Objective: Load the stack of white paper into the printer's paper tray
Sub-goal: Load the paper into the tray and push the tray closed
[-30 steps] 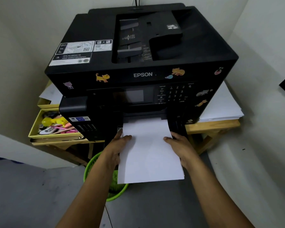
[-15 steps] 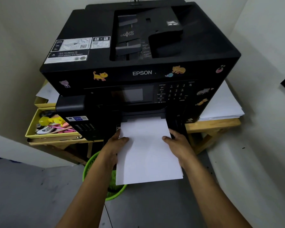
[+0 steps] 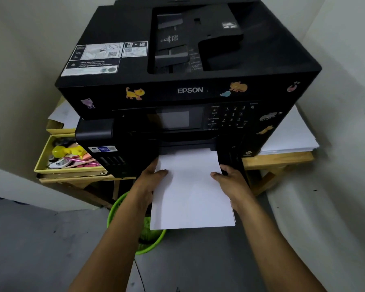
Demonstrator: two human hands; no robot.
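Note:
A big black Epson printer (image 3: 188,60) sits on a wooden table. The stack of white paper (image 3: 191,194) lies level in front of it, with its far edge inside the front slot (image 3: 187,147) below the control panel. My left hand (image 3: 150,182) grips the stack's left edge, thumb on top. On the right edge my right hand (image 3: 232,182) holds it the same way. The fingers of both hands are hidden under the sheets. The tray itself is hidden by the paper.
A green basket (image 3: 122,209) stands on the floor under my left arm. A yellow box of pens and small items (image 3: 67,159) sits left of the printer. More white sheets (image 3: 289,135) lie on the wooden table (image 3: 278,160) at right. Walls close in on both sides.
The stack has slid a little further into the printer's front slot, and both hands have moved forward with it. My view has come slightly closer.

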